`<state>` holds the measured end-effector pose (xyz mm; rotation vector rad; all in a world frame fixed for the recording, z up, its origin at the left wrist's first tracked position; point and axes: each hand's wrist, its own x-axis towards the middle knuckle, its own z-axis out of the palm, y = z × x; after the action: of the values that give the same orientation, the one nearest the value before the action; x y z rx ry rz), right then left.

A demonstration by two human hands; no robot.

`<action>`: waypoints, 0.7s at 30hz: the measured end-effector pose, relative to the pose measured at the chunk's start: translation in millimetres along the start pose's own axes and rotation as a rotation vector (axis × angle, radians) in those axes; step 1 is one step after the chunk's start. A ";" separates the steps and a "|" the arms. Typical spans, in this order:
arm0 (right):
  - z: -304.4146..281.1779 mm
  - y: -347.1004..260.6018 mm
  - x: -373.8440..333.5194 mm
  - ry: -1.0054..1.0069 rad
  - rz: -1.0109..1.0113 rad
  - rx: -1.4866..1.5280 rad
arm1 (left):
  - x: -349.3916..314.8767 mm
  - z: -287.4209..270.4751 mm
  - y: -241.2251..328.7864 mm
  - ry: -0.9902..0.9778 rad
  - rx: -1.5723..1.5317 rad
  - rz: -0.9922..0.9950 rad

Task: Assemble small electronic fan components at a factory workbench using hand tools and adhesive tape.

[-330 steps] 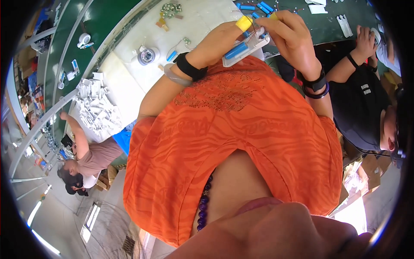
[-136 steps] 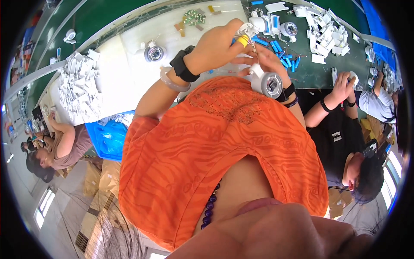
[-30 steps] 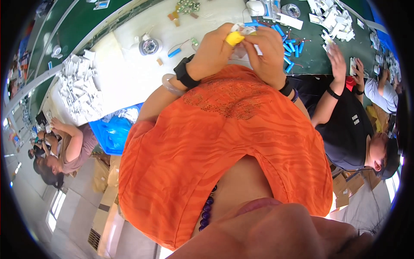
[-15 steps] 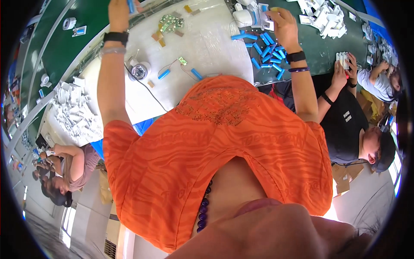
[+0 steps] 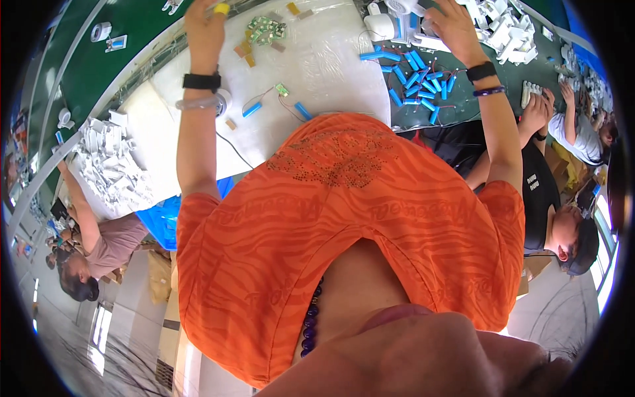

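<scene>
My left hand (image 5: 205,36) is raised at the upper edge, fingers curled, with a small yellow piece (image 5: 221,8) at the fingertips. Its exact kind is unclear, and part of the hand is cut off by the frame. At the upper right, my right hand (image 5: 456,30) has bent fingers on a white plastic part (image 5: 418,9); the frame edge hides some of the grip. Beside it stands a white rounded housing (image 5: 379,26). Below that hand lie several blue cylindrical batteries (image 5: 413,79) with thin wires.
Small green circuit boards (image 5: 266,30) are piled on the pale table cover (image 5: 324,73). Nearer lie two wired batteries (image 5: 252,109) and a board. Heaps of white plastic parts stand at left (image 5: 116,165) and upper right (image 5: 506,33). Co-workers sit at both sides (image 5: 546,192).
My left hand has moved right; the blue-and-white item at it is out of view, and a yellow piece now shows there. My right hand has moved up and right, without its yellow piece.
</scene>
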<state>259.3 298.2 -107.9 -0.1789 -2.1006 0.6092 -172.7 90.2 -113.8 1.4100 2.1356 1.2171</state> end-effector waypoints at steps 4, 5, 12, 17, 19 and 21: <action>-43.3 -67.9 45.1 -0.586 0.275 -0.668 | -46.1 15.9 53.7 -0.143 -0.313 -0.112; -49.5 -70.1 37.9 -0.566 0.303 -0.619 | -54.0 19.7 70.8 -0.235 -0.421 -0.163; -19.2 -168.1 62.7 -0.412 0.653 -0.198 | -93.2 51.4 167.1 -0.299 -0.247 0.468; 20.6 -206.8 59.6 -0.164 0.832 0.421 | -121.5 58.8 194.1 -0.476 -0.542 0.303; 24.1 -215.1 55.2 -0.097 0.944 0.647 | -130.4 48.8 201.5 -0.600 -0.679 0.147; 21.5 -222.2 58.0 -0.128 0.911 0.699 | -133.1 41.2 198.8 -0.618 -0.842 -0.006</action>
<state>231.2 118.1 33.4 -0.7131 -1.7128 1.8786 36.1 26.2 -7.8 1.1541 1.0196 1.2342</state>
